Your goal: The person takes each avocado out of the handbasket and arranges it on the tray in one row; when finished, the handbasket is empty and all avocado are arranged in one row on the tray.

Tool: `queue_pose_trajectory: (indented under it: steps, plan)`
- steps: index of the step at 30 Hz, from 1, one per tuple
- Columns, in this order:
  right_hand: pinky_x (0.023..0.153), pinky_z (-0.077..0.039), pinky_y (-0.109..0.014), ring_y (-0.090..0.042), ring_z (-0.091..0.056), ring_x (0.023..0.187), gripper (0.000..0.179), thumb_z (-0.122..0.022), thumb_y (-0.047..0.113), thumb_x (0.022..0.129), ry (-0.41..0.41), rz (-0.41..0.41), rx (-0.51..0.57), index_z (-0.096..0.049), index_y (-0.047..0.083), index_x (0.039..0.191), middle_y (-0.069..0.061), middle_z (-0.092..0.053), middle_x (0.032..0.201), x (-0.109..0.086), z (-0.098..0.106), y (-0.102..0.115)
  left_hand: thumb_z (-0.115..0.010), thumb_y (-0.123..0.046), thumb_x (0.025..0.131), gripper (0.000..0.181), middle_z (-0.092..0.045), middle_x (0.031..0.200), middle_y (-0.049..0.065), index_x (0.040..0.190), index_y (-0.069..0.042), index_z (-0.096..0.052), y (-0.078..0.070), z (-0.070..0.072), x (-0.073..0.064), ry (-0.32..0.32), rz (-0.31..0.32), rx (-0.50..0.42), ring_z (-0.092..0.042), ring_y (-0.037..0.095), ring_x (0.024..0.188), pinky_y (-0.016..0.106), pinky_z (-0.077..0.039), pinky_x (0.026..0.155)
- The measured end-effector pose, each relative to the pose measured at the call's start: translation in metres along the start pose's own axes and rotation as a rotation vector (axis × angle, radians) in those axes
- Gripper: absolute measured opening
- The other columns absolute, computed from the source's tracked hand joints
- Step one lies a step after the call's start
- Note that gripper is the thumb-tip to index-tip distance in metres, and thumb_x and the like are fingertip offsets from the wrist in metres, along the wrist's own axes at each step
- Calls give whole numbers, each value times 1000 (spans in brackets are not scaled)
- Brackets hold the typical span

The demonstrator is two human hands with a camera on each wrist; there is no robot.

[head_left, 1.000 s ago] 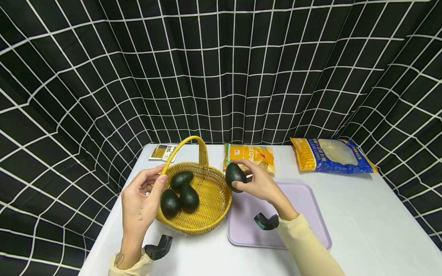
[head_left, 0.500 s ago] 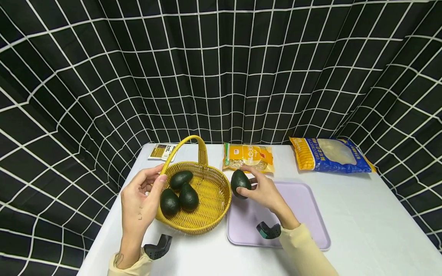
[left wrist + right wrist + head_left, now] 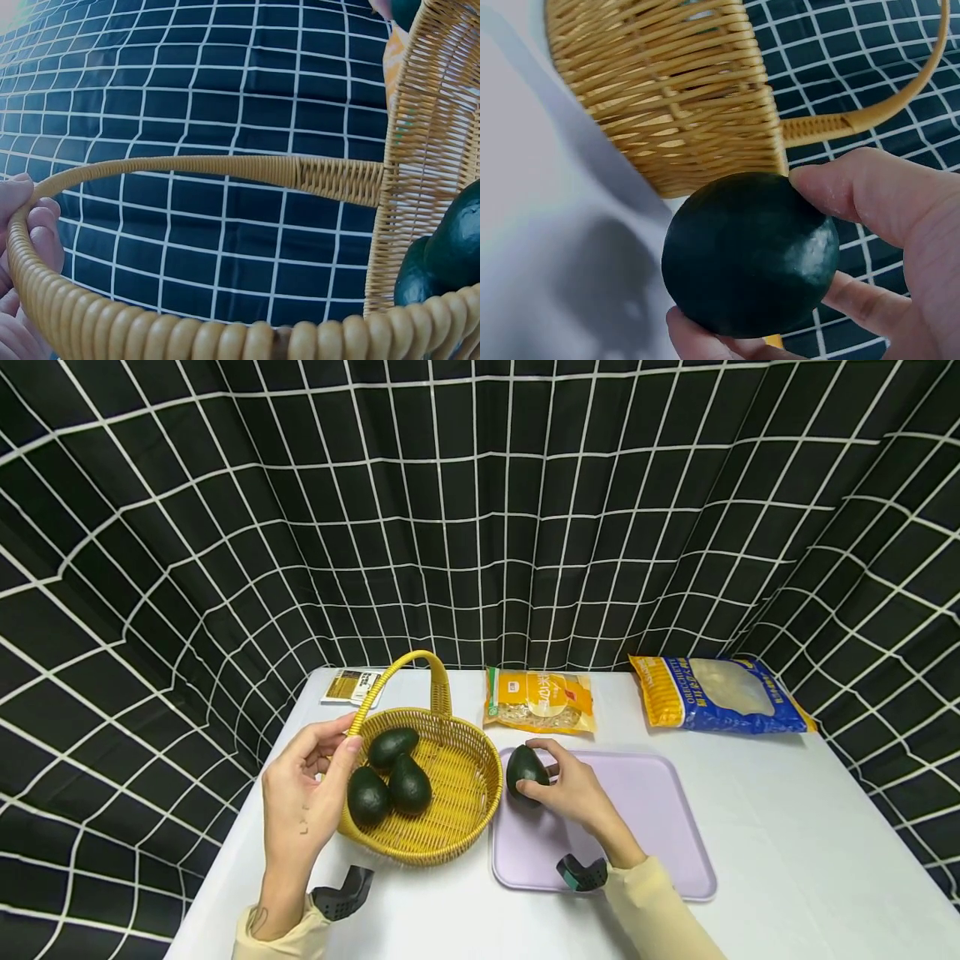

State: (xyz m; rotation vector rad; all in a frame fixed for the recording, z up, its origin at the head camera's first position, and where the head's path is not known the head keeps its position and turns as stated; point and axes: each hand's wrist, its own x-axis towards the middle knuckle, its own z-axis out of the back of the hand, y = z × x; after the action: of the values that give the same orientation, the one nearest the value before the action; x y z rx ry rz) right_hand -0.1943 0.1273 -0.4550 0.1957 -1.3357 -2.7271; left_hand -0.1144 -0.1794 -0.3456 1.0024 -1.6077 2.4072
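Note:
My left hand (image 3: 306,793) pinches the handle of a yellow wicker basket (image 3: 457,835) between thumb and fingers; the left wrist view shows the fingers around the handle (image 3: 187,163). Three dark green avocados (image 3: 410,785) lie together in the basket's left half. With thumb and fingertips my right hand (image 3: 573,789) grips another avocado (image 3: 527,768), over the left part of a lilac tray (image 3: 637,827). In the right wrist view that avocado (image 3: 742,255) is close to the basket's woven side, with a shadow on the tray below. Whether it touches the tray I cannot tell.
Behind the tray lies an orange food packet (image 3: 540,700). A blue and yellow pasta bag (image 3: 723,695) is at the back right. A small brown and white packet (image 3: 351,687) sits behind the basket. Black gridded cloth (image 3: 495,527) encloses the white table (image 3: 795,843).
My right hand has carried its avocado from beside the basket's right rim rightward and toward me, over the tray. My left hand keeps its hold on the handle, nearly still.

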Motion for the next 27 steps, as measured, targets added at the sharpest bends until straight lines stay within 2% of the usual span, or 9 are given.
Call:
queue_pose_trajectory:
  steps: [10, 14, 19, 27]
  plan:
    - [66, -48, -33, -22, -65, 86, 67, -85, 30, 78, 0, -23, -28, -57, 22, 139, -15, -72, 103, -3, -14, -6, -74, -4, 91, 22, -69, 86, 6, 113, -6, -75, -1, 0, 0, -1, 11, 3, -59, 5, 68, 11, -48, 60]
    - [65, -48, -33, -19, -64, 78, 67, -84, 32, 78, 4, -23, -55, -57, 22, 139, -10, -73, 92, -4, -19, -5, -74, -4, 91, 22, -70, 86, 7, 113, -5, -75, -1, 0, 0, 1, 10, 14, -60, 5, 69, 10, -48, 61]
    - [62, -46, -31, -18, -61, 69, 66, -82, 33, 79, 22, -27, -72, -56, 19, 138, -5, -69, 81, -5, -21, -3, -74, -4, 91, 22, -70, 86, 7, 113, -5, -75, -1, 0, 0, 2, 5, 16, -59, 4, 69, 10, -48, 62]
    - [59, -43, -31, -18, -57, 64, 68, -82, 33, 80, 39, -29, -96, -55, 16, 140, -4, -65, 76, -5, -23, 0, -74, -3, 91, 22, -69, 86, 7, 113, -4, -75, -1, -1, 0, -2, 6, 12, -59, 5, 70, 10, -47, 61]
